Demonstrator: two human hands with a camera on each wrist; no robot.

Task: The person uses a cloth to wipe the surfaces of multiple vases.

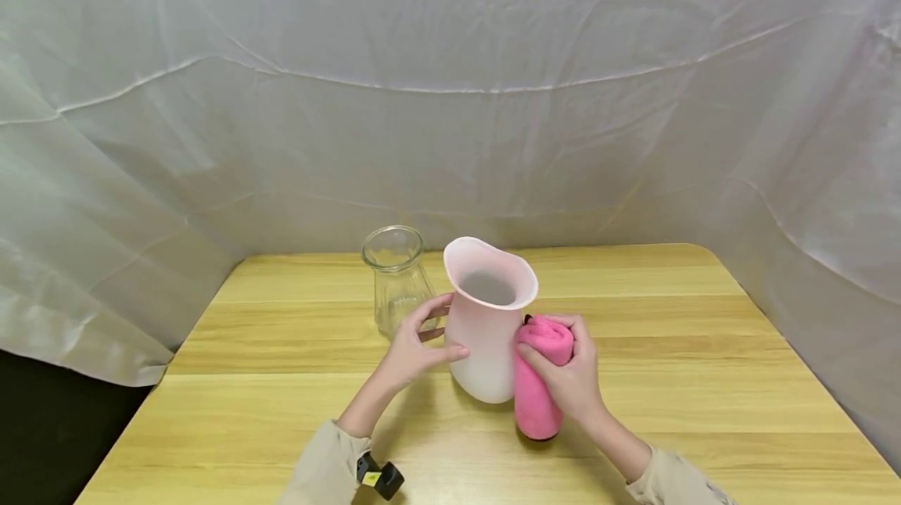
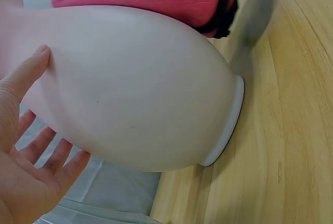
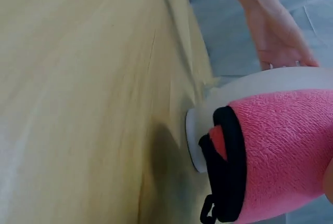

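Standing upright near the middle of the pale wooden table (image 1: 633,411): a matte pink-to-white vase with a flared, wavy lip (image 1: 487,325), its flat foot ring planted on the boards, as the left wrist view shows; steadied on its left flank by the left hand (image 1: 415,349), fingers loosely spread and only lightly bent, thumb tip laid against the belly and the other fingers apart from the wall behind it, a bracing touch rather than a clasp, likely to keep the vase from sliding or turning under pressure from the opposite side; pressed against the vase's right flank, a rolled bright pink terry cloth with a black trimmed end (image 1: 538,380), held upright, its lower end low beside the foot of the vase, though whether resting on the table cannot be told; wrapped round the top of that roll, the right hand (image 1: 570,376), fingers curled over the cloth and gripping it firmly, presumably to bear the nap against the vase's side; just behind and to the left of the vase, a clear ribbed glass jar with an open mouth (image 1: 396,278), untouched, close to the left fingertips yet apart from them; behind the vase and all round, a creased white fabric backdrop (image 1: 450,98).
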